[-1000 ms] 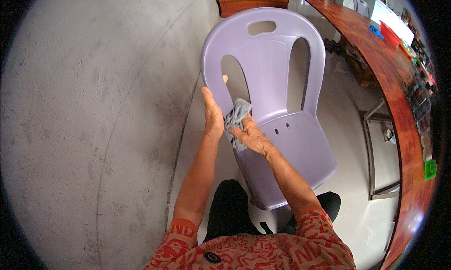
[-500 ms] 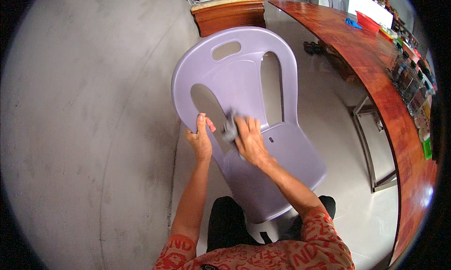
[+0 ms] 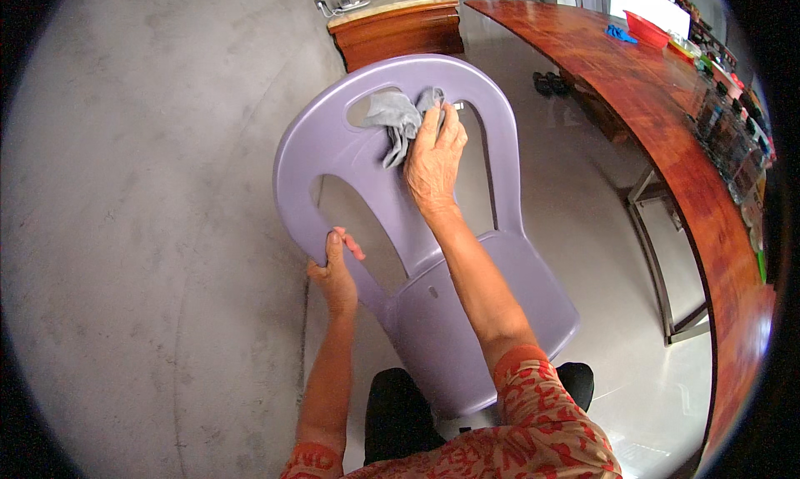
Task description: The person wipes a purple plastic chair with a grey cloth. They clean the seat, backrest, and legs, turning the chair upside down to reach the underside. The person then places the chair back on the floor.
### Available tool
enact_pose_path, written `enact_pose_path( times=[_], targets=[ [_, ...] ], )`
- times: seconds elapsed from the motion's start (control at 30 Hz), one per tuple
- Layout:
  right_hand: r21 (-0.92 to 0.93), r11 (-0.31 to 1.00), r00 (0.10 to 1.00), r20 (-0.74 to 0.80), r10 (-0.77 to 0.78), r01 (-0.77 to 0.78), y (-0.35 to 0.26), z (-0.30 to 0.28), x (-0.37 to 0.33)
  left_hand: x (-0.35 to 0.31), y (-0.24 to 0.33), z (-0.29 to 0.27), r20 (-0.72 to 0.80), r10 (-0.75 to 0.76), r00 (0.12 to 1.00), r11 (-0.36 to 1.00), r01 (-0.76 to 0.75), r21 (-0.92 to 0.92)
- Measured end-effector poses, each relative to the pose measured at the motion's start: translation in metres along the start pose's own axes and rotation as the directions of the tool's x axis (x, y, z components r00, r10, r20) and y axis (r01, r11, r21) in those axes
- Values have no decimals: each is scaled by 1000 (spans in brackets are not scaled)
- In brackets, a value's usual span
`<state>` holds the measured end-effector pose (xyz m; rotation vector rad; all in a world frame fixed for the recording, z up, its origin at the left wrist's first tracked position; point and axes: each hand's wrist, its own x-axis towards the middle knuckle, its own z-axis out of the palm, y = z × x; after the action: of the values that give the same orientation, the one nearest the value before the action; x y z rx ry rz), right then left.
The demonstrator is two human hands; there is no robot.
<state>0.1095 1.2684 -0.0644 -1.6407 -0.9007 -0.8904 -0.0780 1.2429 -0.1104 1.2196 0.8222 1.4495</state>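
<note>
A purple plastic chair (image 3: 492, 279) stands in front of me, its backrest turned a little to the left. My left hand (image 3: 337, 270) grips the left edge of the backrest, with the thumb on the front and fingertips showing through the left slot. High on the backrest, my right hand (image 3: 435, 158) presses a crumpled grey cloth (image 3: 398, 122) against the plastic, just below the top rail. Part of the cloth hangs over the oval handle hole. Some of the right fingertips are hidden in the cloth.
A grey wall (image 3: 150, 212) rises close on the left. Behind the chair stands a wooden cabinet (image 3: 396, 33). Along the right curves a long reddish wooden table (image 3: 667, 154) on metal legs, holding a red basin (image 3: 647, 30), a blue cloth (image 3: 620, 34) and several bottles (image 3: 733, 141). Dark shoes (image 3: 550, 84) lie under it.
My right hand has carried the cloth from the lower backrest up near its top. The backrest has tilted left, and my left hand, still gripping its edge, has shifted slightly left and down.
</note>
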Motion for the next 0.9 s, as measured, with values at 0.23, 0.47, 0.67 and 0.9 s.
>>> enact_pose_path(
  times=[0.23, 0.47, 0.67, 0.9],
  targets=[
    [363, 909, 948, 306, 92, -205, 54, -13, -36, -6, 5, 3, 24, 39, 999, 999, -40, 21],
    [230, 925, 733, 677, 72, -302, 110, -31, -108, -7, 10, 6, -2, 16, 1000, 997, -16, 72],
    [-204, 978, 396, 903, 167, 52, 112, -56, -132, -1, 4, 3, 38, 58, 998, 992, -62, 106],
    [283, 942, 910, 315, -268, 180, -17, -81, -27, -4, 5, -3, 32, 49, 998, 993, -52, 110]
  ],
)
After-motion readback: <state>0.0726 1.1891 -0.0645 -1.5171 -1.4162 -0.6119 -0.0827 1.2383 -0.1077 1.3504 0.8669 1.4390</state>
